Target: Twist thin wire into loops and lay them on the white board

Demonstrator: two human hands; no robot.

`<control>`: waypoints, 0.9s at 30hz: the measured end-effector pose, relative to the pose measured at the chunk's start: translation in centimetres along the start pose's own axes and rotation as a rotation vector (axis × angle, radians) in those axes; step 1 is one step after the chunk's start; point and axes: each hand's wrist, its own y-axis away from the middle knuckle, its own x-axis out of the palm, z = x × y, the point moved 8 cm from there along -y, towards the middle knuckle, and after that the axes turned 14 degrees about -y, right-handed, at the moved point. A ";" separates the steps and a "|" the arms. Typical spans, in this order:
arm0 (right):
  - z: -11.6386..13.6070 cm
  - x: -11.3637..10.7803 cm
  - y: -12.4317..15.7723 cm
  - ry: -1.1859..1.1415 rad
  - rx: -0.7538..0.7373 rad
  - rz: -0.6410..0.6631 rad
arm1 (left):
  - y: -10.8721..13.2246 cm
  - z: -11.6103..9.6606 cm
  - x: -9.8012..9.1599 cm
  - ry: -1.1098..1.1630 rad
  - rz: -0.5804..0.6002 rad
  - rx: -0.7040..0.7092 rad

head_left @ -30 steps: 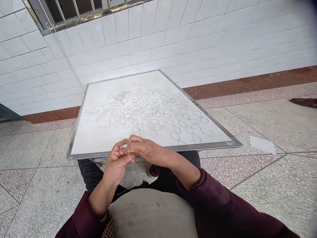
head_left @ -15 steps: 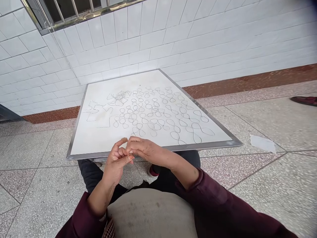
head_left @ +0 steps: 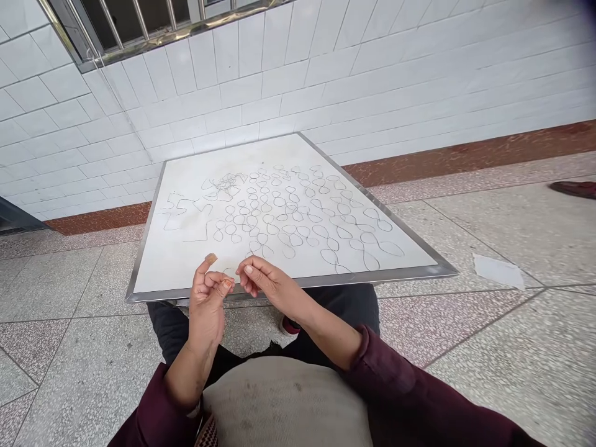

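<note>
My left hand (head_left: 208, 297) and my right hand (head_left: 266, 284) are raised just above the near edge of a white board with a metal rim (head_left: 298, 282). Both pinch a thin wire loop (head_left: 229, 273) stretched between their fingertips, the hands a few centimetres apart. Many figure-eight wire loops (head_left: 298, 217) lie in rows across the board. A tangle of wire (head_left: 224, 183) and some angular bent wires (head_left: 184, 211) lie at the board's far left.
The board rests over my knees, above a speckled terrazzo floor. A white tiled wall with a barred window (head_left: 139, 25) stands behind. A scrap of paper (head_left: 498, 271) lies on the floor at right. A dark shoe (head_left: 575, 188) shows at the far right.
My hands were pressed together over the board's edge; they have drawn apart, and a small wire loop now shows between the fingertips. The left hand shifted a little left.
</note>
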 end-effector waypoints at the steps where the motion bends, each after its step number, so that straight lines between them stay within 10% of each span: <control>1: -0.1 0.1 0.0 0.010 0.000 0.003 | 0.0 -0.1 -0.3 -0.001 -0.024 0.008; 12: -1.2 0.3 0.4 0.127 -0.037 0.008 | -0.2 0.2 -1.3 0.043 -0.132 -0.009; 20: 2.0 2.6 2.5 0.725 -0.653 0.216 | -0.1 -0.3 -2.4 0.094 -0.256 -0.041; 27: 2.1 3.5 2.9 0.882 -0.733 0.308 | -0.2 -0.2 -2.4 0.128 -0.252 -0.052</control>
